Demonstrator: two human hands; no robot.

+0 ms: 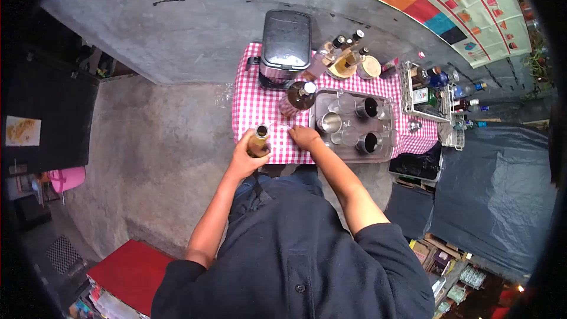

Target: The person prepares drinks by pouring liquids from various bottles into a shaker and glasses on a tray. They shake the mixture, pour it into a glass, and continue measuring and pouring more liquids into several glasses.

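Note:
My left hand (251, 156) is wrapped round an amber open-mouthed container (259, 145). Its round dark opening faces up towards me, and it is held at the table's near left edge. My right hand (304, 137) is low over the checked cloth, beside the left rim of the tray (316, 109). Its fingers are bent together, and what they hold, if anything, is hidden. Just beyond the two hands stands a large dark bottle with a white cap (300, 97). A metal cup (329, 123) sits in the tray, close to my right hand.
The tray also carries several clear glasses (341, 105) and black-mouthed cups (367, 107). A black appliance (286, 41) stands at the back of the red-checked tablecloth (251, 91). Several bottles (336, 56) are behind the tray, and a wire rack of bottles (422, 91) is at the right.

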